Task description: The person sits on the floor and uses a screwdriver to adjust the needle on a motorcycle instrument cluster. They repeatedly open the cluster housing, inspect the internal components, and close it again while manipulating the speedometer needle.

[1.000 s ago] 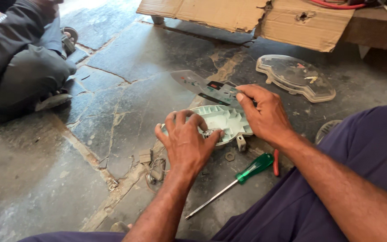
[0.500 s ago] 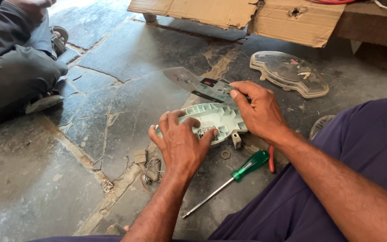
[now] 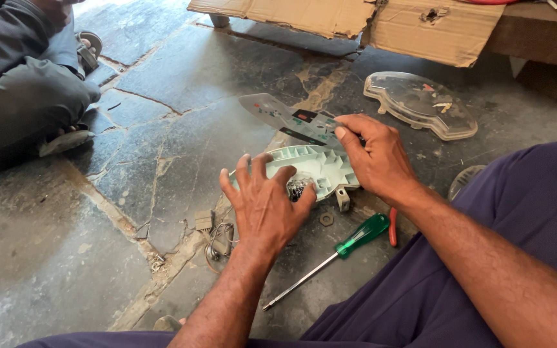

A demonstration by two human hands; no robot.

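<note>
1. Left hand (image 3: 267, 205) – fingers spread, palm down, resting on the near edge of the pale green instrument housing (image 3: 314, 167); it grips nothing.
2. Right hand (image 3: 376, 158) – curled over the housing's far right end, apparently pressing or pinching it; the exact hold is hidden.
3. Housing lies open-side up on the stone floor (image 3: 162, 148), so stripping looks partly done: dial face plate (image 3: 285, 119) and clear lens cover (image 3: 420, 103) lie detached beyond.
4. Green-handled screwdriver (image 3: 333, 254) and a loose nut (image 3: 325, 219) lie nearby, unused.
</note>
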